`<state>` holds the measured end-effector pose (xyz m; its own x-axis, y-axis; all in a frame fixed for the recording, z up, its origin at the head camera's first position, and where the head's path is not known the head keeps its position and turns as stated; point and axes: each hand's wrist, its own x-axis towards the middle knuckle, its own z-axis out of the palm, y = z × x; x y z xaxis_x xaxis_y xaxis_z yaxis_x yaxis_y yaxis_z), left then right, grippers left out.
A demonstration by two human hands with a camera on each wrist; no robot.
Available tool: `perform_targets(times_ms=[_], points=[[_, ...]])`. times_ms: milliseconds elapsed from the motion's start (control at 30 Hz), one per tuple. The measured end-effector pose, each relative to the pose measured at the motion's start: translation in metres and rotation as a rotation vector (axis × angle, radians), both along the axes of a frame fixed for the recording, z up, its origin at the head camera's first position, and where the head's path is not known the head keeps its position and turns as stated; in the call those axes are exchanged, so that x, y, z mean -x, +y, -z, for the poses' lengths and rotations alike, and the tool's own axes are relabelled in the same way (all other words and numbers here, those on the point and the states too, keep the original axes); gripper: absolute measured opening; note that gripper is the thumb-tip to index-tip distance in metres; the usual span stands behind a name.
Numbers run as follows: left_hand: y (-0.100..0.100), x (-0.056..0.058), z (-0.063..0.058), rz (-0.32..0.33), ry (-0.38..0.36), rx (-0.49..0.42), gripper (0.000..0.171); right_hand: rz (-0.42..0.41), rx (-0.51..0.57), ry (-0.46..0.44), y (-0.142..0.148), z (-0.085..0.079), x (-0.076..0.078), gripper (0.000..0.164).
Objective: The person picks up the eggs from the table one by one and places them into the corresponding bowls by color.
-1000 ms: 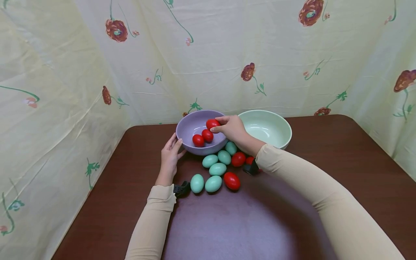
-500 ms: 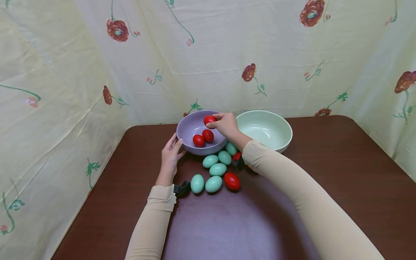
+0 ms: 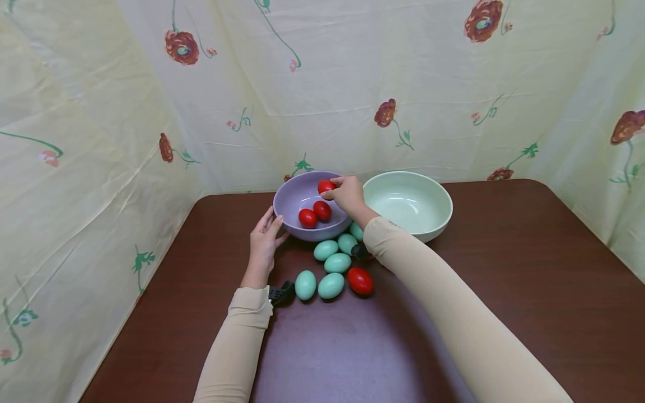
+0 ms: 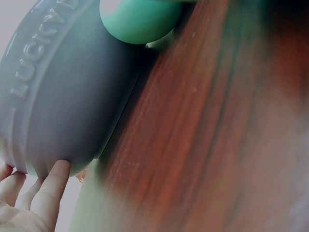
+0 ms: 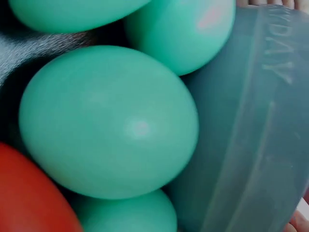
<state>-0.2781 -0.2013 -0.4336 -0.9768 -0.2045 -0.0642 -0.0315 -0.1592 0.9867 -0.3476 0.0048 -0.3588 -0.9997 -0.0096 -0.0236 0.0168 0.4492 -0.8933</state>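
Since a moment ago our right hand (image 3: 345,193) has eased a touch lower over the purple bowl (image 3: 292,197), and the red egg (image 3: 325,186) rides along with it. We pinch that egg between thumb and fingertips at the bowl's two o'clock rim; it's glossy, bright red, smooth, mostly showing past our fingers. Two more red eggs (image 3: 314,214) sit inside the bowl, touching each other. Our left hand (image 3: 264,242) rests with straight fingers against the bowl's outer wall at eight o'clock, and the left wrist view shows the fingertips (image 4: 57,175) right on the wall under raised lettering. On the dark wooden table (image 3: 504,268), at the bowl's six o'clock, lies a cluster of teal eggs (image 3: 332,262), the nearest touching the bowl in the right wrist view, and one loose red egg (image 3: 360,280) beside them. At three o'clock stands the pale green bowl (image 3: 433,215).
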Motion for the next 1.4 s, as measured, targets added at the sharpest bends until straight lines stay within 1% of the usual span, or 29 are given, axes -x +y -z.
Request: perform_targets(times_ms=[133,233,433,600,767,933,1100,1267,1400], points=[[0.001,0.000,0.001,-0.002,-0.004,-0.001,0.058,0.003,-0.038,-0.017,0.000,0.003,0.001,0.051],[0.002,0.000,0.000,0.000,0.002,0.001,0.058,-0.003,-0.065,-0.010,-0.001,0.006,0.003,0.051],[0.003,0.001,-0.003,-0.012,-0.010,0.018,0.057,-0.051,-0.179,0.016,-0.003,0.010,0.009,0.052],[0.005,0.002,-0.005,-0.002,-0.002,0.016,0.058,-0.084,-0.282,0.047,-0.002,0.010,0.013,0.050],[0.006,0.003,-0.005,0.007,-0.007,0.020,0.059,-0.114,-0.345,0.034,0.001,0.009,0.014,0.049],[0.003,0.001,-0.003,-0.003,-0.016,0.020,0.059,-0.153,-0.426,0.046,-0.004,0.011,0.013,0.048],[0.000,0.000,-0.001,-0.001,-0.022,0.024,0.060,-0.180,-0.441,0.033,-0.006,0.011,0.010,0.044],[0.000,-0.001,-0.001,0.003,-0.025,0.036,0.060,-0.207,-0.446,0.008,-0.007,0.011,0.011,0.048],[0.000,-0.001,-0.002,0.004,-0.026,0.034,0.060,-0.219,-0.473,0.016,-0.007,0.012,0.013,0.048]])
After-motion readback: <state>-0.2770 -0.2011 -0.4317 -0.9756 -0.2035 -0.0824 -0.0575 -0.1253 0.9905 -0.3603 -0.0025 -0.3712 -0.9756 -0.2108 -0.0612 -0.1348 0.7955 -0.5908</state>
